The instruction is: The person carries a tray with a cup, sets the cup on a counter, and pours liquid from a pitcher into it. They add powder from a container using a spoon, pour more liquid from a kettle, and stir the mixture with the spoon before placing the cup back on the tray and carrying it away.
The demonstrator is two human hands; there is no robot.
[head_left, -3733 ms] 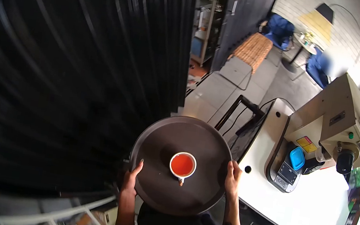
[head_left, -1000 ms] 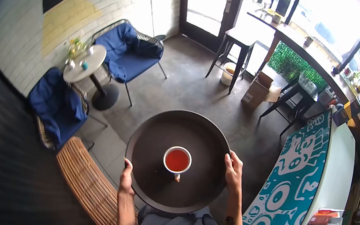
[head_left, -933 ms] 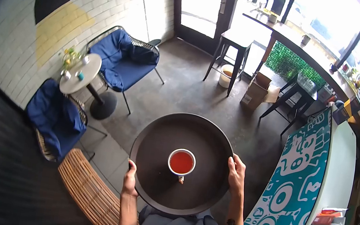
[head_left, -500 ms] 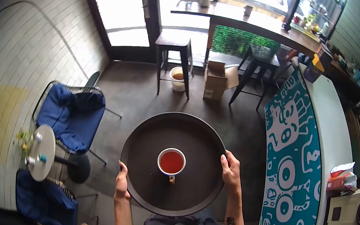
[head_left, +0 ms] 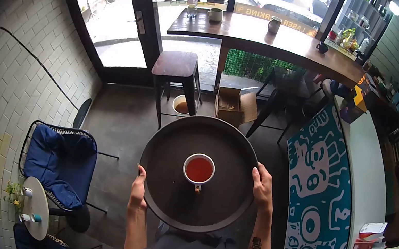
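A round dark tray (head_left: 167, 197) is held level in front of my body. On it, near the middle, stands a white cup (head_left: 199, 170) filled with red liquid, its handle towards me. My left hand (head_left: 139, 188) grips the tray's left rim, thumb on top and the other fingers mostly hidden beneath. At the right rim my right hand (head_left: 262, 185) holds on the same way, its thumb over the edge. Neither hand touches the cup.
Two metal stools (head_left: 176, 66) stand by a wooden window bar (head_left: 247, 37). Between them are a bucket (head_left: 181, 105) and an open cardboard box (head_left: 231, 106). A patterned counter (head_left: 321, 196) runs along the right; a blue-cushioned chair (head_left: 61, 160) and small round table (head_left: 42, 204) are left.
The view has tilted up, showing more of the window bar and door. The tray and cup sit slightly higher and further right in view, still held by both hands.
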